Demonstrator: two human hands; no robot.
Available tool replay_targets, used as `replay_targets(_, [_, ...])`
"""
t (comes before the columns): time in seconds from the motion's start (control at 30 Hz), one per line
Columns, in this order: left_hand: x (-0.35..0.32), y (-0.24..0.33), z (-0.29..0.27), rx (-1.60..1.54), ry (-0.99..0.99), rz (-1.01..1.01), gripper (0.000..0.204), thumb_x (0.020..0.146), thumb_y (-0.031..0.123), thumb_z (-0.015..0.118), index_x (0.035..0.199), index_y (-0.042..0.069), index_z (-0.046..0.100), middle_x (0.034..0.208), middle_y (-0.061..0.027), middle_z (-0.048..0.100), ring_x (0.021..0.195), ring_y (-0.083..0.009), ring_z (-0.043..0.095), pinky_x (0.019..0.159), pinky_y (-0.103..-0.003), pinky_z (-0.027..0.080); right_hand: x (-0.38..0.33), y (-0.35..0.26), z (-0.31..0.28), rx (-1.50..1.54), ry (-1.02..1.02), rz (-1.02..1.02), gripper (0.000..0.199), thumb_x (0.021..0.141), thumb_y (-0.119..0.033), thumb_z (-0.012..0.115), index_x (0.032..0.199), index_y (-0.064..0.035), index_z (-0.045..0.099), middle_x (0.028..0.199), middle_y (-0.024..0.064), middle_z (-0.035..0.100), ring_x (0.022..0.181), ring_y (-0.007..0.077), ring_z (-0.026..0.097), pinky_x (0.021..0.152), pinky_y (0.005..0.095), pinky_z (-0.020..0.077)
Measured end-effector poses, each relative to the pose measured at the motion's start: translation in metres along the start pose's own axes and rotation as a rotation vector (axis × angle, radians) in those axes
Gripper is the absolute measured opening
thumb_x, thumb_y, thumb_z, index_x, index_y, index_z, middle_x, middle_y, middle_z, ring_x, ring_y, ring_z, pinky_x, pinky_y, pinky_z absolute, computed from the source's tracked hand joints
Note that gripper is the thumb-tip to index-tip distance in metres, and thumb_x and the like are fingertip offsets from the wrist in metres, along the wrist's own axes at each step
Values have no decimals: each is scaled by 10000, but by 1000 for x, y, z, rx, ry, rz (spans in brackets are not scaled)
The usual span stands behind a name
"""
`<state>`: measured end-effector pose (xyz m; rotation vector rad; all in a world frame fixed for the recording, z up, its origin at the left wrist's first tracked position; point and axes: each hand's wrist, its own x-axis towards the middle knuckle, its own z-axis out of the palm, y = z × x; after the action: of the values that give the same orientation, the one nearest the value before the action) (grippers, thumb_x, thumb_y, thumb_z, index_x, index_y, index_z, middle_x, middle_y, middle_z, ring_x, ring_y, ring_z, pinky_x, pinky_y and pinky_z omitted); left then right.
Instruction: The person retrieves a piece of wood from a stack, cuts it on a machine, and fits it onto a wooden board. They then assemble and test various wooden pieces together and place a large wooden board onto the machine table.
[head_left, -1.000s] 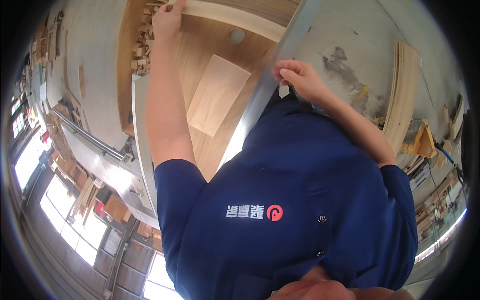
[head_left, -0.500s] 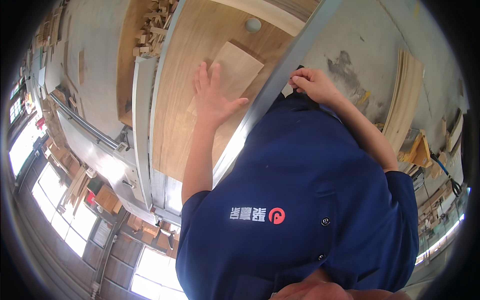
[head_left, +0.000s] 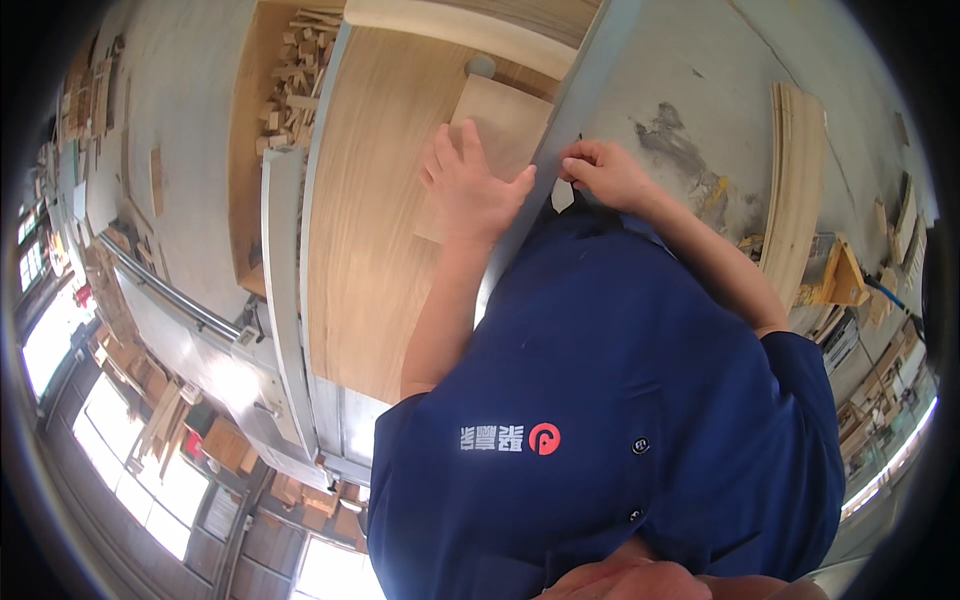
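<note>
My left hand lies with spread fingers on a thin, pale wooden board, its thumb toward the near metal edge. This board rests on a larger wood-grain panel. Beside the board's far end, a round hole shows in the panel, partly covered. My right hand is closed in a pinch at my waist, just beyond the grey metal edge. Something dark shows at its fingertips, too small to name.
Wood offcuts fill a bin left of the panel. A grey metal rail runs between the panel and a machine with a long bar. Long boards and a yellow wooden piece are at the right.
My left hand and the thin board have shifted toward the hole and the near metal edge. My right hand stays pinched at my waist. The whole view has also shifted somewhat.
</note>
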<state>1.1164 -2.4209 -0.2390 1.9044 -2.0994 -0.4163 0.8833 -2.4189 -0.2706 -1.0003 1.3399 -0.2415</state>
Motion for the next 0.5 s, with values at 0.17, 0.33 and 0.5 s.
replay_targets(0.17, [10, 21, 14, 12, 60, 41, 973, 672, 481, 880, 1443, 26, 498, 1454, -308, 432, 1295, -488, 436, 1056, -598, 355, 0, 8, 1, 164, 119, -15, 314, 1039, -193, 585, 1242, 35, 657, 1046, 87, 724, 967, 146, 683, 857, 300, 567])
replay_targets(0.33, [8, 24, 16, 31, 63, 9, 962, 675, 480, 883, 1435, 17, 518, 1473, -301, 425, 1306, -485, 428, 1051, -596, 364, 2, 2, -3, 221, 158, -40, 324, 1041, -201, 586, 1258, 31, 646, 1051, 78, 720, 965, 142, 683, 854, 297, 567])
replay_targets(0.5, [9, 25, 15, 31, 62, -3, 955, 677, 473, 885, 1433, 15, 522, 1487, -295, 420, 1320, -481, 422, 1056, -598, 363, 4, -2, 0, 340, 251, -64, 320, 1046, -190, 580, 1277, 23, 640, 1090, 71, 721, 997, 142, 684, 861, 292, 566])
